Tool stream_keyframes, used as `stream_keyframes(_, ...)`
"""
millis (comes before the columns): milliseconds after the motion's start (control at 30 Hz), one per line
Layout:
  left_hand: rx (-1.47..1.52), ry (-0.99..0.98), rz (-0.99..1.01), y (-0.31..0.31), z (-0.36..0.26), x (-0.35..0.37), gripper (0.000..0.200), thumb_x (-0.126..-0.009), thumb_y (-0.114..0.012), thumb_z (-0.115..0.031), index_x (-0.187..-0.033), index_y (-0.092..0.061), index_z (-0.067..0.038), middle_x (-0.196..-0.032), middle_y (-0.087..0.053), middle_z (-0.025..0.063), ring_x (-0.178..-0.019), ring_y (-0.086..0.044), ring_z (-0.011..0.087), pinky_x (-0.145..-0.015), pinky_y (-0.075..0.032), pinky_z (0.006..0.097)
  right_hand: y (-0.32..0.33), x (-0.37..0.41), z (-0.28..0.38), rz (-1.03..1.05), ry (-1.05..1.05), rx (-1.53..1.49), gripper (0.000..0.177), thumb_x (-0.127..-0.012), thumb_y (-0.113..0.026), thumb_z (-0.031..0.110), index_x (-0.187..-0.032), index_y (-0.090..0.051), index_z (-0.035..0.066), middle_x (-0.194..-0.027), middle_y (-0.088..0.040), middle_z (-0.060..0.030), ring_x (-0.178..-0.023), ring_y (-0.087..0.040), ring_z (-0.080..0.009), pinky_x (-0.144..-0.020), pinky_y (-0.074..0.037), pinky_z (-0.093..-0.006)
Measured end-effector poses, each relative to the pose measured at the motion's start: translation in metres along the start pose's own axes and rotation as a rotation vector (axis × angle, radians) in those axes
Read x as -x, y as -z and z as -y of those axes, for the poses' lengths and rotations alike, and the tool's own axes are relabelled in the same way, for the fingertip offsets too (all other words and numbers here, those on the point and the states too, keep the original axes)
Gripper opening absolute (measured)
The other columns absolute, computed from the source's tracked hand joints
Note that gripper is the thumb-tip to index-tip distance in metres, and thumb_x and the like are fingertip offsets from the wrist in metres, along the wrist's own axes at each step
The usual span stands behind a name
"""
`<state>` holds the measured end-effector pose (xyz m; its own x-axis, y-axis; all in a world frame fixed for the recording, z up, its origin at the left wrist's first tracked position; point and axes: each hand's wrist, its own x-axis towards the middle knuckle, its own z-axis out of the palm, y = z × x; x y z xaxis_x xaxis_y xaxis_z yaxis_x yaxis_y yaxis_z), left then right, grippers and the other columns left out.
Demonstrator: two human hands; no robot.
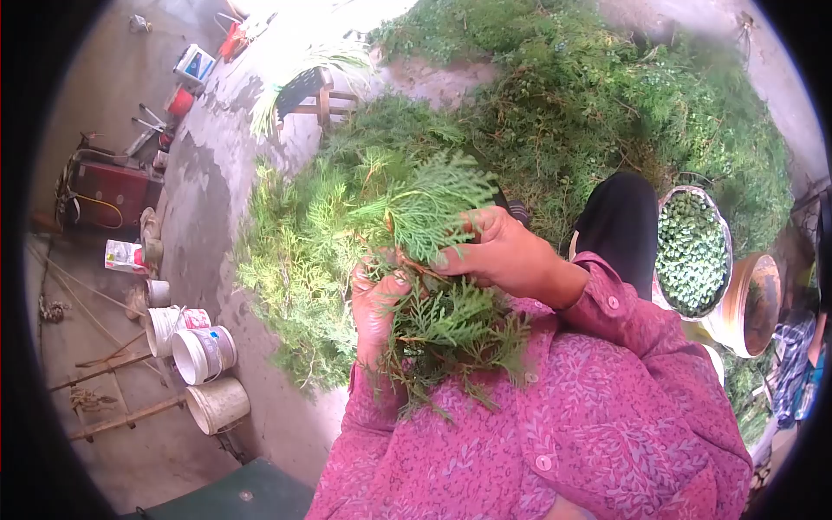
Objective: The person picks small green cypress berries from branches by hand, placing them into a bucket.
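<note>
Both hands are together in front of my chest on a green, flat-leaved conifer branch (455, 316). My left hand (378, 290) is closed around its stem from the left side. On the right, my right hand (511, 256) pinches a sprig of the same branch, thumb and fingers pressed together. Feathery tips fan out above the hands, and more foliage hangs below against the patterned pink shirt. Just beyond lies a heap of cut conifer branches (299, 269), bright green in the light. What lies between my fingertips is too small to make out.
A larger branch heap (624, 104) spreads across the back. Right of my knee stands a container of small green cones or berries (692, 247), beside another bucket (752, 303). White buckets (204, 354) line the left, near a red box (108, 192). A wooden chair (322, 97) stands behind.
</note>
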<state>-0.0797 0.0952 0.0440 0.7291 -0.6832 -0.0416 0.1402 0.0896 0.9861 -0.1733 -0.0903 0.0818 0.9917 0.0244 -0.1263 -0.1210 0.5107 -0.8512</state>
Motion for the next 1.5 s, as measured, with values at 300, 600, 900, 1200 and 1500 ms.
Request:
stream_keyframes(300,0.275,0.108,-0.158,0.004,0.007,-0.007,0.045,-0.07,-0.069,-0.003,-0.11,-0.049,-0.002,-0.099,-0.059,0.0092,-0.085,-0.059,0.0162,-0.073,-0.049,0.0263,0.008,0.011,0.019,0.071,0.044,-0.426,0.015,-0.08,-0.057,0.013,-0.092,-0.057,0.003,-0.068,-0.055,-0.0015,-0.052,-0.051,-0.0071,-0.042,-0.036,-0.0172)
stream_keyframes(600,0.313,0.199,-0.028,-0.002,-0.004,-0.009,0.034,-0.071,-0.067,-0.001,-0.101,-0.052,-0.004,-0.083,-0.062,0.0045,-0.071,-0.058,0.011,-0.064,-0.048,0.0226,0.002,-0.008,0.018,-0.084,0.779,0.997,0.026,-0.072,-0.066,0.008,-0.097,-0.06,0.006,-0.079,-0.058,-0.0111,-0.072,-0.057,-0.0266,-0.062,-0.045,-0.0296)
stream_keyframes(900,0.157,0.181,-0.12,-0.02,-0.024,-0.005,0.028,-0.069,-0.071,-0.006,-0.092,-0.056,-0.003,-0.083,-0.062,0.0049,-0.072,-0.059,0.0114,-0.064,-0.049,0.0229,0.004,-0.007,0.018,-0.088,0.896,1.132,0.027,-0.072,-0.068,0.023,-0.092,-0.059,0.008,-0.083,-0.058,-0.0103,-0.082,-0.056,-0.028,-0.072,-0.044,-0.0354)
stream_keyframes(1200,0.11,0.107,-0.139,-0.006,-0.012,0.0,0.034,-0.07,-0.072,-0.012,-0.098,-0.057,-0.002,-0.08,-0.061,0.0067,-0.065,-0.057,0.0141,-0.062,-0.048,0.0264,0.023,0.003,0.013,0.326,0.207,-0.458,0.017,-0.084,-0.048,0.014,-0.089,-0.054,-0.001,-0.074,-0.054,-0.0054,-0.039,-0.033,-0.0012,-0.03,-0.023,-0.0154)
stream_keyframes(1500,0.272,-0.052,-0.281,-0.026,-0.016,-0.002,0.012,-0.08,-0.062,-0.012,-0.088,-0.053,-0.007,-0.068,-0.057,0.0064,-0.056,-0.051,0.0119,-0.044,-0.036,0.0205,-0.002,0.009,0.016,0.175,0.239,0.521,0.017,-0.085,-0.055,0.016,-0.089,-0.058,0.0,-0.068,-0.058,-0.007,-0.048,-0.052,-0.0158,-0.047,-0.041,-0.0276)
